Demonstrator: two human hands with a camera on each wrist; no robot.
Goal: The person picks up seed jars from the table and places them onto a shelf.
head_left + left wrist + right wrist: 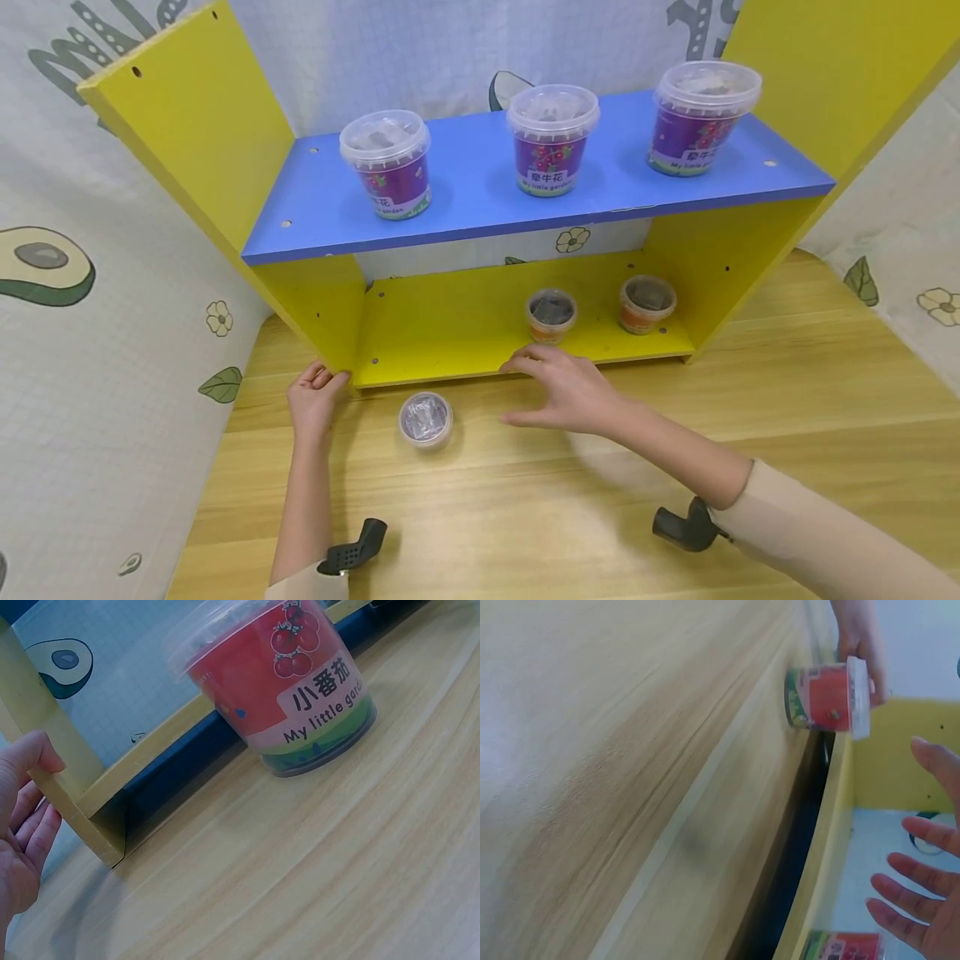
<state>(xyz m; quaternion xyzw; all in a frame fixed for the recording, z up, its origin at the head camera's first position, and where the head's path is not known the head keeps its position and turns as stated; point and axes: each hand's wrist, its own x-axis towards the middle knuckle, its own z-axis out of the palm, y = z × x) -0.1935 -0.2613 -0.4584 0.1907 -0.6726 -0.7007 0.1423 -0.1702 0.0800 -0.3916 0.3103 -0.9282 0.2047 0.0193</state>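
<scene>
My left hand [313, 404] holds the front edge of the yellow side panel [97, 829] at its lower left corner, thumb on one side and fingers on the other. A lidded plastic cup [425, 419] stands upright on the table between my hands; its red label with tomatoes shows in the left wrist view [262, 682]. My right hand [573, 392] hovers by the lower shelf's front edge with fingers spread and nothing in them. Just beyond its fingertips, a cup with an orange label [551, 315] sits on the yellow lower shelf [442, 333].
Another orange-labelled cup [647, 304] stands at the lower shelf's right end. Three purple lidded cups, left [393, 179], middle [552, 142] and right [701, 121], stand on the blue upper shelf [472, 179]. Printed cloth [135, 333] hangs behind and beside the rack.
</scene>
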